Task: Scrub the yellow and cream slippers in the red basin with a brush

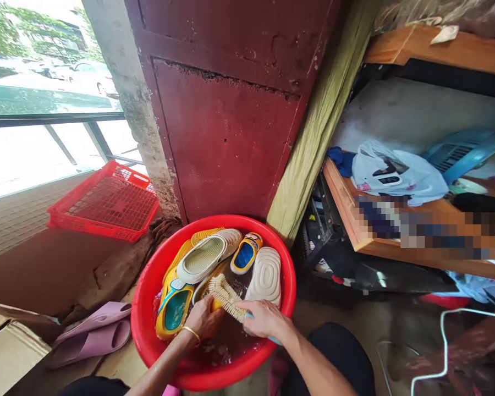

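My right hand (266, 320) is closed around a scrub brush (226, 297) with pale bristles, and a bit of blue shows by the palm. My left hand (205, 318), with a gold bangle at its wrist, grips a yellow shoe (216, 303) that is mostly hidden by the hand and the brush. Both hands are over a red basin (138, 308) of dark, murky water (220, 349). Inside the basin, a cream clog (200, 258), a yellow clog with a teal inside (175, 311), a small yellow clog with a blue inside (245, 256) and an upturned cream shoe (264, 275) lie around them.
A red plastic crate (107, 203) stands to the left, above a pair of pink slippers (97, 333) on the floor. Behind the basin is a dark red door (226, 126). On the right, a wooden shelf (350, 217) carries a plastic bag (396, 170); a white cable (444, 341) hangs below.
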The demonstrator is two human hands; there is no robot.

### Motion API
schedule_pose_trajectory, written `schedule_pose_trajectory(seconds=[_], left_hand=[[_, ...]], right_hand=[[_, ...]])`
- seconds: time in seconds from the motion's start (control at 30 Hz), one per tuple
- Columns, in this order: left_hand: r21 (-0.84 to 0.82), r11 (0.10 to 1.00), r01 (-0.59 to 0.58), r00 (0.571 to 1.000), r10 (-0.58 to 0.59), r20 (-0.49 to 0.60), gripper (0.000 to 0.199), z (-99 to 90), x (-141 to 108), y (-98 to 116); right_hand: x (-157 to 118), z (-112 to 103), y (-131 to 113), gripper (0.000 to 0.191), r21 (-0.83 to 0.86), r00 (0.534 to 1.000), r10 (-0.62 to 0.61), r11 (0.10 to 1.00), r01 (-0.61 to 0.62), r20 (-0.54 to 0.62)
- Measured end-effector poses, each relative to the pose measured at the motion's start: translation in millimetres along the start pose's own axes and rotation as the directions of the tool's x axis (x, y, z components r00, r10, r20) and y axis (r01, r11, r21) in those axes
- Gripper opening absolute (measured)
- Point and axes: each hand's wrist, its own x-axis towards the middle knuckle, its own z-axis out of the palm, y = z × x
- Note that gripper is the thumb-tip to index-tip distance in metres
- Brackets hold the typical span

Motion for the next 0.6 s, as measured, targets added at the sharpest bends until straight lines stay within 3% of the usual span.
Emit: schedule_pose_trajectory(seconds=[0.2, 0.43, 0.6], left_hand=[[-0.096, 0.994, -0.058, 0.998, 0.06, 0.01, 0.048, -12.3, -8.0, -5.3], [-0.175, 0.984, -0.047, 0.998, 0.055, 0.038, 0.056, -13.2, -15.2, -7.1], [-0.209, 0.977, -0.032, 0.998, 0.042, 0.043, 0.059, -13.3, -14.9, -3.0]], right_hand=[[-1.0, 8.4, 8.6, 0.059, -0.021, 0.999, 0.036, 0.999, -0.036, 0.004], [-2.3, 12.7, -1.7, 0.063, -0.007, 0.998, -0.026, 1.0, 0.026, -0.056], [-1.5, 11.4, -4.8, 0.063, -0.049, 1.0, 0.002, 0.999, -0.001, 0.012]])
